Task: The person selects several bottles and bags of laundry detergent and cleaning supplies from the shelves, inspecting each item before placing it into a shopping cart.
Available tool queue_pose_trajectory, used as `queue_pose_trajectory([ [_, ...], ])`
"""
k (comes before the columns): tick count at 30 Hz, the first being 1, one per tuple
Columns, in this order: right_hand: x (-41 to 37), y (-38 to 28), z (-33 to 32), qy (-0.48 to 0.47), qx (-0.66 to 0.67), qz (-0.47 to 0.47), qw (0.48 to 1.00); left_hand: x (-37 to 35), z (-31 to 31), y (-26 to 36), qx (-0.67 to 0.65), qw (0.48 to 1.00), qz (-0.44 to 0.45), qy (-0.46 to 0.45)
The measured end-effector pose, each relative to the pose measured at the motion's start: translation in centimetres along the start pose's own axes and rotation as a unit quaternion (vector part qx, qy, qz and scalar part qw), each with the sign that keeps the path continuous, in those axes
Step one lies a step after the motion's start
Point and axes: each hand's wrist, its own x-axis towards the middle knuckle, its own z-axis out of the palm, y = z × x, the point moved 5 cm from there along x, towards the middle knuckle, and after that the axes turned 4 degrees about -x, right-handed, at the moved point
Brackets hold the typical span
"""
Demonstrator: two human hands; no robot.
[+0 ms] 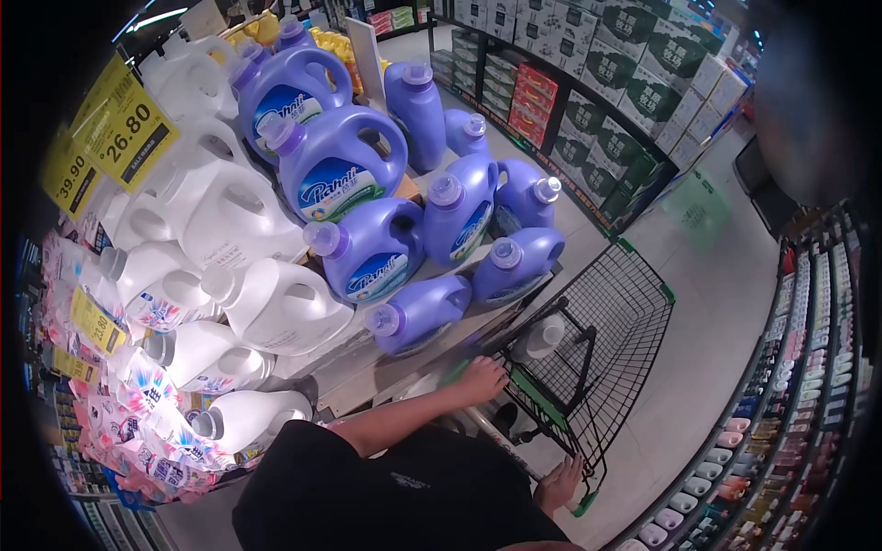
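A black wire shopping cart point(634, 303) with green corners stands ahead of me. My left hand point(482, 379) is on the cart's left side by the handle end, its fingers curled. At the right end of the cart handle point(491, 424), my right hand point(560, 481) is closed around it. A white bottle point(542, 337) lies in the cart near the handle side. The undersides of both hands are hidden.
Left of the cart, a display table carries purple detergent jugs point(340, 170), white jugs point(287, 308) and yellow price signs point(124, 124). Stacked cartons point(634, 83) stand beyond. Shelves of bottles point(808, 367) line the right; tiled floor point(689, 367) lies between.
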Motion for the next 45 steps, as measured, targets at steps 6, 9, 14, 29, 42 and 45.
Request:
queue_pose_trajectory([
  [6, 0.9, 1.8, 0.9, 0.021, -0.01, -0.011, 1.0, 1.3, 1.2, 0.6, 0.077, 0.994, 0.056, -0.048],
  [9, 2.5, 2.9, 0.8, 0.028, -0.011, -0.025, 0.999, 2.5, 1.9, 0.9, 0.041, 0.997, 0.07, 0.005],
  [14, 7.0, 5.2, -0.3, 0.033, -0.011, -0.053, 0.998, 5.4, 3.2, 2.7, 0.022, 0.998, 0.042, -0.035],
  [29, 28.8, 16.1, -1.3, 0.002, 0.084, -0.047, 0.995, 18.5, 7.8, 8.3, -0.037, 0.997, -0.061, -0.022],
  [42, 47.6, 16.6, 1.4, -0.005, 0.058, -0.092, 0.994, 29.8, 10.9, 6.7, 0.045, 0.989, -0.129, -0.051],
  [45, 51.2, 16.3, 2.5, 0.001, 0.038, -0.109, 0.993, 31.8, 10.6, 6.1, 0.024, 0.99, -0.138, -0.029],
])
